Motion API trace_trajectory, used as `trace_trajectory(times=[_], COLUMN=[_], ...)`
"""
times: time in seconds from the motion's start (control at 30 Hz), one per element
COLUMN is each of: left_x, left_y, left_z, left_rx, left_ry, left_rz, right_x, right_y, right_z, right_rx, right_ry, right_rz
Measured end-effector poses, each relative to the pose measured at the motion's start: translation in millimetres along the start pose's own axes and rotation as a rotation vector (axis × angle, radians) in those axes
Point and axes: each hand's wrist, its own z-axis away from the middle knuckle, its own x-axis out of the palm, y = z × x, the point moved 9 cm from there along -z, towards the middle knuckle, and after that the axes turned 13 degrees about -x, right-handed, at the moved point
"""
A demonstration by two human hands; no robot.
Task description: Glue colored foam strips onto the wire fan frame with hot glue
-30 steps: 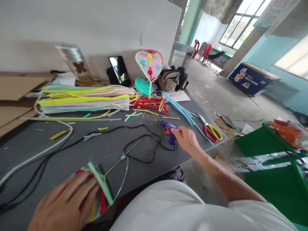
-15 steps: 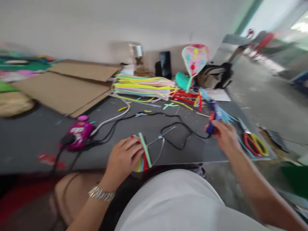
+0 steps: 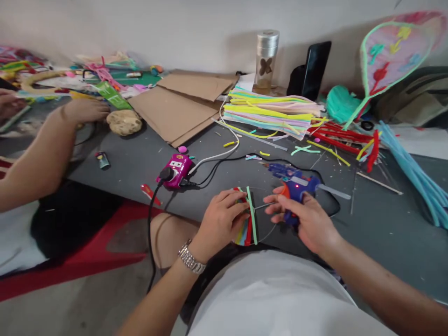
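Observation:
My left hand, with a metal-band watch on the wrist, grips a small striped pipe-cleaner piece at the table's front edge. Red, yellow, blue and mint strips show in it, partly hidden by the fingers. A thin wire loop and a grey rod run from it to the right. My right hand is closed round the handle of a blue glue gun. The gun's nozzle points left and away from me, a clear glue stick pokes out of its back, and a small red light glows on its side.
A purple power adapter with cords lies left of my hands. Behind are cardboard sheets, a pipe-cleaner bundle, a jar, a phone and a heart-shaped fan. Another person's arm rests at the left.
The view has swung left, bringing another person's arm into sight. My right hand has brought the glue gun from the right side to beside my left hand, which still holds the pipe-cleaner piece.

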Motion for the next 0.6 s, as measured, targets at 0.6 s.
trace_trajectory(times=[0.6], left_x=[-13.7], left_y=[-36.3], left_z=[-27.4], left_rx=[-0.388], left_ry=[0.162], left_rz=[-0.074], right_x=[15.5], right_y=[44.8], right_z=[11.1], right_rx=[0.083], right_ry=[-0.113], right_rz=[0.121])
